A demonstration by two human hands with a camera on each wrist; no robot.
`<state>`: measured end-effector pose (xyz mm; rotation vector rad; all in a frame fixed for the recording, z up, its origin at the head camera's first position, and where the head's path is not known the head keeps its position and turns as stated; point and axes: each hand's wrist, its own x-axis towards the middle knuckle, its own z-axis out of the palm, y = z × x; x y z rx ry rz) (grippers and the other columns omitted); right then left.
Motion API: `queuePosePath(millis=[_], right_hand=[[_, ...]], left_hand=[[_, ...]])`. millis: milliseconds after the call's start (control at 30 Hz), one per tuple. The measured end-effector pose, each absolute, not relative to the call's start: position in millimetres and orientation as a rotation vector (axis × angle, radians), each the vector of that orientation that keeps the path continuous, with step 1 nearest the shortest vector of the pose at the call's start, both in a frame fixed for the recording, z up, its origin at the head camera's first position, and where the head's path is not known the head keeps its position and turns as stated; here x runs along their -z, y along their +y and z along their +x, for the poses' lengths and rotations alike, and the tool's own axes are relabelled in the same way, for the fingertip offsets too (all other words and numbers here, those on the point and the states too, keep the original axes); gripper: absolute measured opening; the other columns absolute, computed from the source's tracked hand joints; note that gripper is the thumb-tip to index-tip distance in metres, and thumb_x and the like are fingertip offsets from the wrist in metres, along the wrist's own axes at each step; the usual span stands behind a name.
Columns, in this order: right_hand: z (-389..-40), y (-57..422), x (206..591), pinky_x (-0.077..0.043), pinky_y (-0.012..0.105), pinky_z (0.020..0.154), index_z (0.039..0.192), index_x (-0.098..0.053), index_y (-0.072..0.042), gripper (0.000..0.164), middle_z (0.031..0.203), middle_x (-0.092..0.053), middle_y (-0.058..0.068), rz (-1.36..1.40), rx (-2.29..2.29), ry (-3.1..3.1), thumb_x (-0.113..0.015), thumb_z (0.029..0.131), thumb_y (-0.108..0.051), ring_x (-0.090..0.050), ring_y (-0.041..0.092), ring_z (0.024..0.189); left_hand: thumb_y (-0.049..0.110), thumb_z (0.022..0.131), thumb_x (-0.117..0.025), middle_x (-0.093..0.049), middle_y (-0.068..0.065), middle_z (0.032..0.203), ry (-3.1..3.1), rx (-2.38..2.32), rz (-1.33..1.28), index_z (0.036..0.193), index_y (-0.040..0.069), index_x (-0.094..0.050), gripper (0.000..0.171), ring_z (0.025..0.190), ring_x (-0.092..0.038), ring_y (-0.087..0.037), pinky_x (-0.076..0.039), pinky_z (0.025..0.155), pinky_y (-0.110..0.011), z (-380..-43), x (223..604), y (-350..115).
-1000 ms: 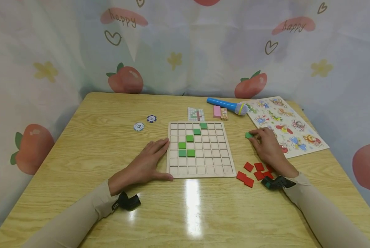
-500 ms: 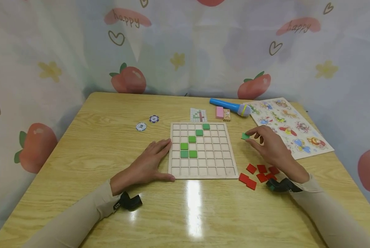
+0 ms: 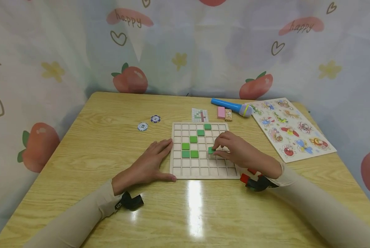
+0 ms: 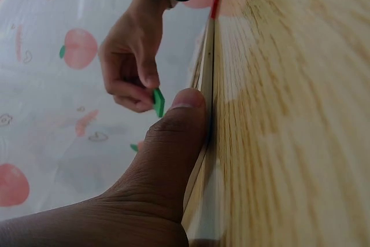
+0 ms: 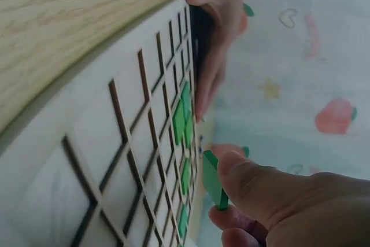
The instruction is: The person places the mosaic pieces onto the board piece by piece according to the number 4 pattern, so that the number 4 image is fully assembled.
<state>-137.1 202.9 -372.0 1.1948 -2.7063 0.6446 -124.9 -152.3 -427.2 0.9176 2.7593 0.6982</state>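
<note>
My right hand (image 3: pixel 234 148) pinches a green square tile (image 5: pixel 214 180) between thumb and fingers. In the right wrist view the tile is held tilted, raised off the wooden grid board (image 3: pixel 188 170). The head view shows it over the board's middle right cells. Several green tiles lie in cells, running diagonally from the back right down to a pair at the left, such as the tile (image 3: pixel 194 154) in that pair. My left hand (image 3: pixel 146 165) rests at the board's left side, fingers along the edge and thumb (image 4: pixel 173 125) at the near left corner.
Red tiles (image 3: pixel 244 178) lie right of the board, mostly hidden by my right wrist. Behind the board are a small pattern card (image 3: pixel 200 115), a pink block (image 3: pixel 221 112) and a blue toy microphone (image 3: pixel 231 106). An insect puzzle board (image 3: pixel 291 129) lies right, two poker chips (image 3: pixel 143 126) left.
My right hand has carried the green tile leftward from beside the insect puzzle to above the grid board. My left hand stays at the board's edge. The head view has shifted slightly.
</note>
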Motion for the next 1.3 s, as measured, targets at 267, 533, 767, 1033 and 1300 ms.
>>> queuePosePath(millis=[267, 533, 767, 1033, 1300], right_hand=[[-141.6, 187.7, 383.2, -0.060, 0.034, 0.083, 0.090, -0.072, -0.018, 0.013, 0.102, -0.068, 0.000, 1.310, -0.584, -2.682, -0.085, 0.091, -0.016, -0.063, 0.017, 0.099], [-143.4, 185.5, 385.9, -0.059, 0.034, 0.082, 0.088, -0.073, -0.016, 0.012, 0.101, -0.067, 0.002, 1.314, -0.538, -2.716, -0.083, 0.093, -0.013, -0.062, 0.018, 0.099], [-142.9, 189.0, 381.7, -0.059, 0.034, 0.083, 0.093, -0.077, -0.014, 0.006, 0.107, -0.067, 0.006, 1.331, -0.488, -2.713, -0.081, 0.095, -0.011, -0.061, 0.020, 0.103], [-118.4, 258.3, 350.8, -0.055, 0.023, 0.073, 0.116, -0.077, -0.015, 0.030, 0.108, -0.071, -0.002, 0.992, -0.658, -2.635, -0.076, 0.094, 0.005, -0.059, 0.005, 0.090], [-65.9, 346.2, 357.1, -0.046, 0.007, 0.072, 0.121, -0.076, -0.016, 0.041, 0.108, -0.071, -0.015, 0.597, -0.786, -2.611, -0.072, 0.092, 0.014, -0.059, -0.005, 0.083]], left_hand=[[0.070, 0.077, -0.086, -0.019, -0.008, 0.180, 2.746, -0.695, 0.934, 0.171, 0.008, -0.019, 0.131, 0.168, -0.020, -0.032, -0.009, 0.141, -0.052, -127.3, 426.4, -146.0], [0.069, 0.077, -0.086, -0.019, -0.008, 0.180, 2.741, -0.695, 0.947, 0.171, 0.008, -0.019, 0.131, 0.168, -0.019, -0.032, -0.009, 0.141, -0.052, -129.0, 424.9, -141.1], [0.069, 0.077, -0.086, -0.019, -0.009, 0.180, 2.742, -0.697, 0.940, 0.171, 0.007, -0.021, 0.130, 0.168, -0.019, -0.033, -0.010, 0.141, -0.052, -127.8, 421.9, -140.5], [0.071, 0.076, -0.086, -0.019, -0.008, 0.180, 2.747, -0.695, 0.926, 0.171, 0.007, -0.022, 0.131, 0.167, -0.019, -0.034, -0.010, 0.140, -0.053, -125.6, 424.6, -143.8], [0.070, 0.077, -0.086, -0.019, -0.008, 0.180, 2.754, -0.714, 0.914, 0.171, 0.008, -0.022, 0.130, 0.167, -0.020, -0.034, -0.013, 0.139, -0.056, -123.1, 427.6, -151.8]])
